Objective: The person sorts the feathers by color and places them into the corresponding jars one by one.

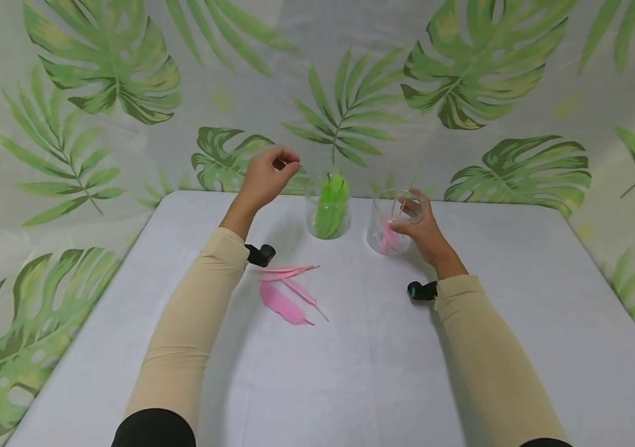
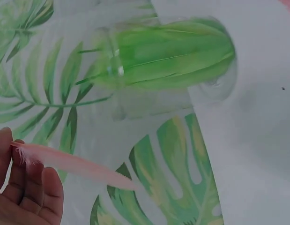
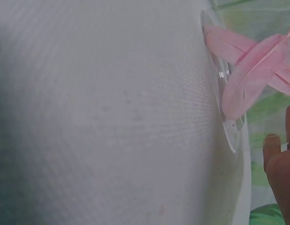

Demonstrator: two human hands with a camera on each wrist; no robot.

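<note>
Leaf-printed cloth (image 1: 239,93) backs the white-covered bench (image 1: 351,385). From bench centre, green feathers (image 1: 331,211) stand in a clear jar (image 1: 310,216) at 12 o'clock; the pink-feather jar (image 1: 375,233) stands at 1; loose pink feathers (image 1: 283,303) lie at 10. Left hand (image 1: 269,175), at 11: fingers pinch a single pink feather (image 2: 77,165) by its quill. Right hand (image 1: 426,234): fingers curl around the pink-feather jar. Possible faults: slack pinch drops the feather; uneven right-hand pressure tips the jar.

It looks like a staged set: a white-topped counter (image 1: 351,379) stands before a leaf-printed backdrop (image 1: 317,93), which hides what kind of room lies beyond.
</note>
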